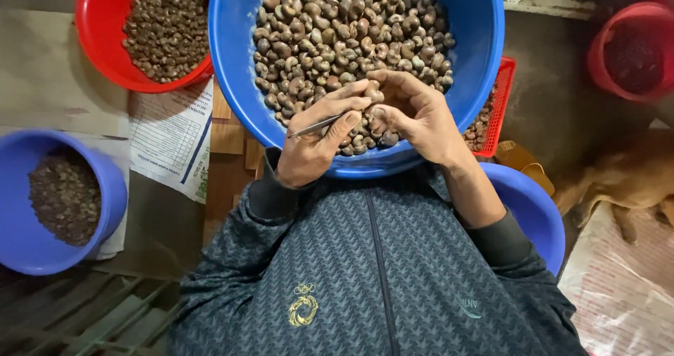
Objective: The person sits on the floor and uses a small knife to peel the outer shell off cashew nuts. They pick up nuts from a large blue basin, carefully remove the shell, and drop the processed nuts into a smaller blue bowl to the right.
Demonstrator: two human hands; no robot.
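Note:
A big blue basin (477,54) sits on my lap, filled with brown cashew nuts (337,33). My left hand (309,145) rests on its near rim and pinches a thin metal pick (317,126) that points left. My right hand (418,114) is curled over the nuts at the near side of the basin. Its fingertips hold a single nut (372,93) right against the fingers of the left hand. Both hands touch each other above the pile.
A red bowl (98,54) of darker nuts stands at the top left, and a blue bucket (105,187) with nuts at the left. A printed paper sheet (172,138), a red basket (503,96), another blue basin (540,215), a red bucket (632,47) and a lying dog (632,177) surround me.

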